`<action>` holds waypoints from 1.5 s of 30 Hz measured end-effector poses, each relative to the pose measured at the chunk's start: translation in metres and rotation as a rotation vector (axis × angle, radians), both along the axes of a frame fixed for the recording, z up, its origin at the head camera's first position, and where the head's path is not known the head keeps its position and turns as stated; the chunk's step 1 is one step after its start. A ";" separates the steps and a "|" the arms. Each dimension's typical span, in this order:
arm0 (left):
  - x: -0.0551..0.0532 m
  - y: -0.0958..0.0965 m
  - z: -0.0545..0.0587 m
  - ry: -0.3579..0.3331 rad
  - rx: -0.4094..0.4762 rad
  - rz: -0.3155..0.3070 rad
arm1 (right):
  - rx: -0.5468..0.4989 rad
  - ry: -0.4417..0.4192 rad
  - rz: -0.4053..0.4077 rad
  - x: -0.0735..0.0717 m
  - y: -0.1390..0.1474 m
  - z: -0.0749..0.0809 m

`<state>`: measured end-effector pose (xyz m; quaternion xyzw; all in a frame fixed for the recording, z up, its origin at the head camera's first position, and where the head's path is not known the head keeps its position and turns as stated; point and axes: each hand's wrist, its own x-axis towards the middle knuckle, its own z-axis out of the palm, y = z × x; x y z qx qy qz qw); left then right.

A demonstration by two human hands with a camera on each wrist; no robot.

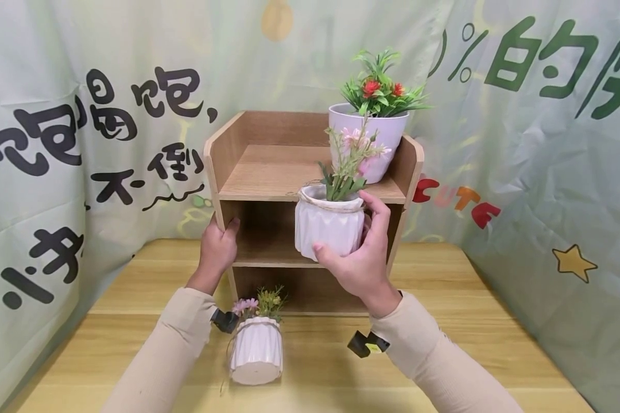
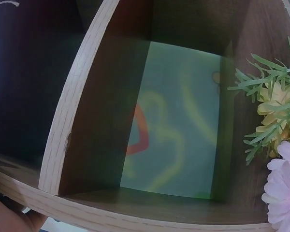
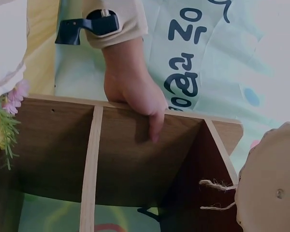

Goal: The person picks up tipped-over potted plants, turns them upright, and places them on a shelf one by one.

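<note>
My right hand (image 1: 364, 264) grips a small white ribbed flowerpot (image 1: 328, 226) with pink flowers and twine round its neck. The pot is held in front of the shelf unit, near the top board's front edge; its round underside shows in the right wrist view (image 3: 273, 188). My left hand (image 1: 219, 249) holds the left side panel of the wooden shelf (image 1: 274, 192), thumb on the inner face, fingers hidden outside. A larger pale lilac pot (image 1: 353, 135) with red flowers stands on the top board at the right.
A second white ribbed pot (image 1: 256, 347) with pink and yellow flowers stands on the wooden table (image 1: 434, 327), before the shelf at left. The shelf has two compartments below its top board. Printed cloth (image 1: 537, 183) hangs behind and on both sides.
</note>
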<state>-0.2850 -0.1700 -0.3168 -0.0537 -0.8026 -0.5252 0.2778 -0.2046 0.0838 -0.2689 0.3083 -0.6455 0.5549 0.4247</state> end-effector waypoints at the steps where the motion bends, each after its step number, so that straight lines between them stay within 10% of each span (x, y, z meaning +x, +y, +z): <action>1: 0.000 0.000 0.000 0.002 0.001 0.000 | 0.001 0.007 -0.004 -0.001 0.000 0.001; 45: -0.001 0.000 -0.001 0.018 0.008 -0.001 | -0.078 0.200 -0.095 -0.030 -0.020 0.039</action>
